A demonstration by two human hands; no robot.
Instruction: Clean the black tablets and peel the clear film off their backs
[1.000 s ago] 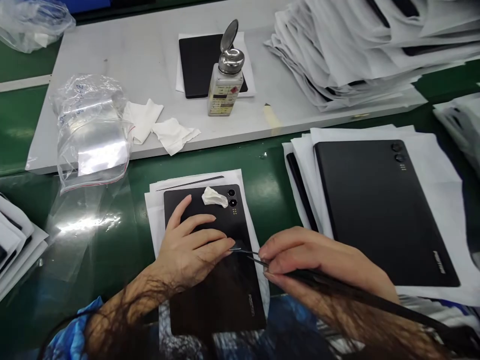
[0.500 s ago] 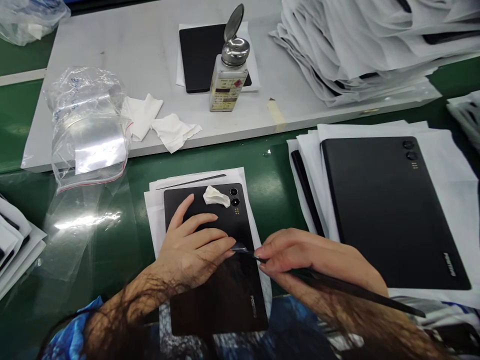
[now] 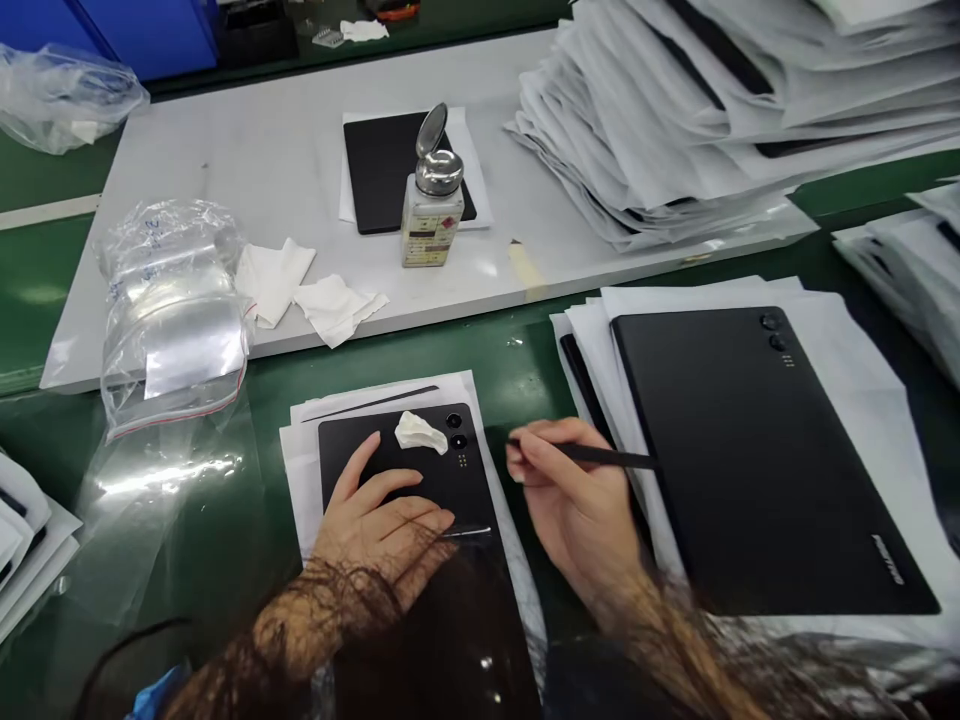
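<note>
We start with the green bench [image 3: 525, 365] filling the lower frame, and the long white board [image 3: 300, 170] across the upper half. Upper right, a big heap of white sheets [image 3: 675, 110] leans over the board's edge. At right centre lies a large black panel [image 3: 757, 450] on its own white paper.

Lower centre is the piece we are working on: a smaller black panel [image 3: 420, 480] lying flat on paper, its two lens holes toward the top and a small white wad [image 3: 420, 432] resting on it just beside them. Our left hand [image 3: 375, 540] lies flat on it, fingers spread and relaxed, pressing it down, gripping nothing. A thin bright line shows at the fingertips, most likely a film edge, though we cannot tell for sure.

Our right hand [image 3: 577, 500] hovers just right of the panel, fingers pinched on a slim black tool [image 3: 592, 456] that points out over the large panel; the tip is off the surface.

To do this well, we judge: keep the left palm steady so the panel cannot slide on the paper, bring the tool tip in low and shallow at that bright edge, and lift gently, since a steep angle could scratch the finish.

Upper centre, the pump bottle [image 3: 427, 215] stands with its cap flipped up, in front of a dark square [image 3: 382, 165]; two crumpled wipes [image 3: 307, 290] and a clear bag [image 3: 176, 310] sit to the left.
</note>
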